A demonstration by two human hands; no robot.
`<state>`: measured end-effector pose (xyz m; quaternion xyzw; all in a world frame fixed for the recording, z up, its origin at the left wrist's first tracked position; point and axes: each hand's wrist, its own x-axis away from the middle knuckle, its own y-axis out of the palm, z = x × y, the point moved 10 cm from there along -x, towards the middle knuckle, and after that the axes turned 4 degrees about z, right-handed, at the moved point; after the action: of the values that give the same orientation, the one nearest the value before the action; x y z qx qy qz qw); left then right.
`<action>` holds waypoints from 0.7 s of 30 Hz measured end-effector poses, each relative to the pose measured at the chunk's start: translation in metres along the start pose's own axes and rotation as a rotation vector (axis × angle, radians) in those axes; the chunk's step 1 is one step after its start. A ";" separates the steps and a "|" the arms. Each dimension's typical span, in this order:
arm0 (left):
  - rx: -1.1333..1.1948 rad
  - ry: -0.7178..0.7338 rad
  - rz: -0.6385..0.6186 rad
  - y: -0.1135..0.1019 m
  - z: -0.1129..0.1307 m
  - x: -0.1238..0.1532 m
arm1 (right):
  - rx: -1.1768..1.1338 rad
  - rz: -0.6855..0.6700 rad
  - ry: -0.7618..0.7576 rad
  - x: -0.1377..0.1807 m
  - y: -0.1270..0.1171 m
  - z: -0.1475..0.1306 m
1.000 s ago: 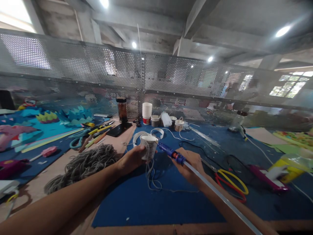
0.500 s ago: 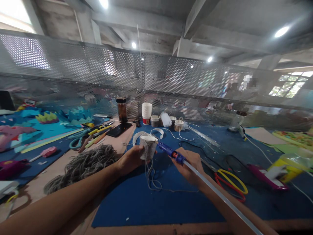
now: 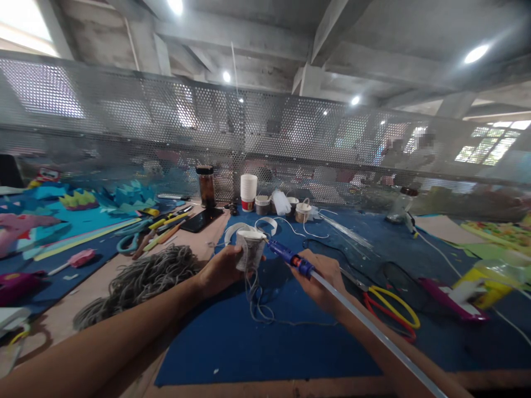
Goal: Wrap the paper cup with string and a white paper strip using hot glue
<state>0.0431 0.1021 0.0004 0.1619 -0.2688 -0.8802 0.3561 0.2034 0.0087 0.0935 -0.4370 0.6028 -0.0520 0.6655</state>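
Observation:
My left hand [image 3: 222, 271] is closed around a paper cup [image 3: 249, 254] with grey cord wrapped about its side. Loose grey cord [image 3: 260, 309] trails from the cup onto the blue mat [image 3: 265, 354]. My right hand [image 3: 319, 279] grips a blue glue gun [image 3: 286, 255], and its nozzle meets the cup's rim on the right side. A long clear glue stick [image 3: 365, 326] sticks out of the gun's back end over my right forearm. Just behind the cup, white paper strips [image 3: 267, 224] curl upward.
A heap of grey cord [image 3: 153, 276] lies left of my left arm. Farther back stand a dark jar [image 3: 206, 187], stacked paper cups [image 3: 248, 192] and small cord-wrapped cups [image 3: 303, 211]. Scissors [image 3: 392, 309] with yellow and red handles lie right of my right hand. A phone [image 3: 202, 219] rests behind.
The cup in my left hand has shifted very slightly left. Both hands keep their hold, and the glue gun's nozzle stays at the rim.

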 end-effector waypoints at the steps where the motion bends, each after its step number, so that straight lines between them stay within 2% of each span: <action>1: 0.000 0.002 -0.002 0.000 0.000 0.000 | 0.000 0.001 -0.005 0.000 0.000 0.000; 8: -0.002 0.013 -0.009 -0.001 0.000 -0.001 | 0.006 0.005 -0.020 0.000 -0.001 -0.004; 14: 0.040 0.014 -0.063 0.003 0.002 0.000 | -0.004 0.000 -0.026 0.000 -0.001 -0.005; 21: 0.066 -0.002 -0.043 0.002 0.002 0.000 | 0.013 -0.005 -0.011 0.000 0.001 -0.002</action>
<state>0.0431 0.1012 0.0033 0.1786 -0.2945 -0.8785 0.3312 0.2019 0.0080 0.0931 -0.4344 0.5976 -0.0552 0.6716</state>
